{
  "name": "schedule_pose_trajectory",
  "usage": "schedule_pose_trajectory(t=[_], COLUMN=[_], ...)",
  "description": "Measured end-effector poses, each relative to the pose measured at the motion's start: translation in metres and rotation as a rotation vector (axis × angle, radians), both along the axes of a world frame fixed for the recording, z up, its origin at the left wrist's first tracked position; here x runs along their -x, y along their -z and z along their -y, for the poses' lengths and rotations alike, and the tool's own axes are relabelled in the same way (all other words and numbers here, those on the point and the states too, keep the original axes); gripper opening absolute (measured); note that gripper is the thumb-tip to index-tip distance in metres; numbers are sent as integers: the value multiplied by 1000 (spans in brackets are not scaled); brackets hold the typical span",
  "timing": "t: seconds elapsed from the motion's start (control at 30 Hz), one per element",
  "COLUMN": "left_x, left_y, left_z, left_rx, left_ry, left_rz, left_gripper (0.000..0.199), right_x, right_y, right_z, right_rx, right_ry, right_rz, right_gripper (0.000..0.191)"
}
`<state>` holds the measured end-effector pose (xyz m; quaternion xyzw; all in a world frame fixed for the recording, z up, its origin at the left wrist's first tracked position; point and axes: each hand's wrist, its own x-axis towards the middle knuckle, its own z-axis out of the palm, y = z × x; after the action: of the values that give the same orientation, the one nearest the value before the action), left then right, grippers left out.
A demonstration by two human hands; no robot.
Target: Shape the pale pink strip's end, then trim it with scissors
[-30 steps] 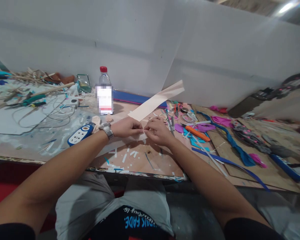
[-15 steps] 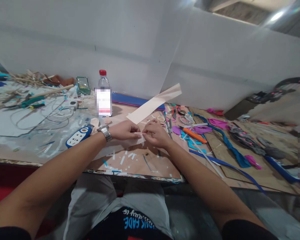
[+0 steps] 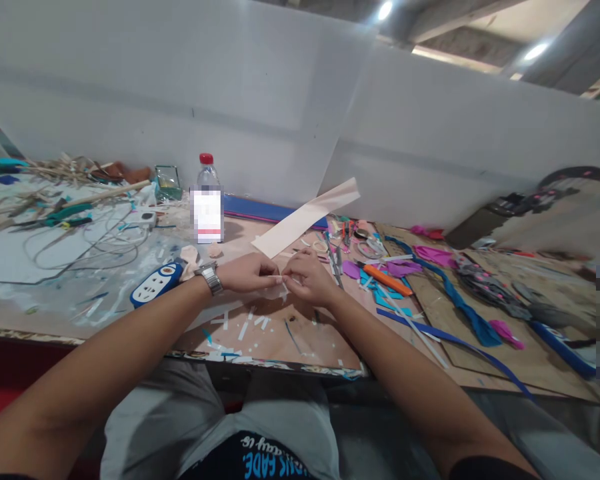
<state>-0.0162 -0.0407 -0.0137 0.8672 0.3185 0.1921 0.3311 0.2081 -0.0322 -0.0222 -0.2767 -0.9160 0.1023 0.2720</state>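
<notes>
Right of the bottle (image 3: 208, 176), tabletop (image 3: 330, 347) littered; left hand (image 3: 245, 272) and right hand (image 3: 311, 279) fingers pinch pale strip (image 3: 279, 291); second ceiling lamp (image 3: 385, 10) newly visible.

Glaring ceiling lights (image 3: 536, 51), soft shadows

Both hands (image 3: 247, 273) (image 3: 311, 280) pinch a mostly hidden pale piece (image 3: 278, 291) over the table (image 3: 333, 337), near a cream strip (image 3: 306, 219).

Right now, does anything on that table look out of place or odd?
Mainly litter: white scraps lie scattered loose on the table near the left hand and right hand, cluttering the workspace. A blue strip trails to the front edge, as if carelessly left.
</notes>
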Motion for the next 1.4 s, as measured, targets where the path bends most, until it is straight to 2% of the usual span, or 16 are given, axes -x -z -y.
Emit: schedule_pose_trajectory(t=[0.2, 0.43, 0.7, 0.9, 1.13, 1.4], left_x=[-1, -4, -6, -2, 2, 1], left_y=[-3, 0, 0, 0, 0, 0], left_z=[0, 3, 3, 1, -2, -2], left_rx=[-32, 6, -56, -20, -8, -4], left_ry=[27, 37, 27, 10, 10, 3], left_rz=[0, 52, 12, -21, -76, -65], left_gripper=[42, 43, 44, 37, 46, 50], right_x=[0, 2, 0, 0, -2, -2], right_y=[-3, -1, 0, -3, -1, 0], right_z=[4, 6, 4, 5, 3, 3], right_rx=[2, 19, 46, 2, 33, -7], right_ry=[-2, -10, -35, -17, -29, -26], right_rz=[10, -37, -35, -48, -17, -27], right_gripper=[19, 9, 14, 17, 20, 23])
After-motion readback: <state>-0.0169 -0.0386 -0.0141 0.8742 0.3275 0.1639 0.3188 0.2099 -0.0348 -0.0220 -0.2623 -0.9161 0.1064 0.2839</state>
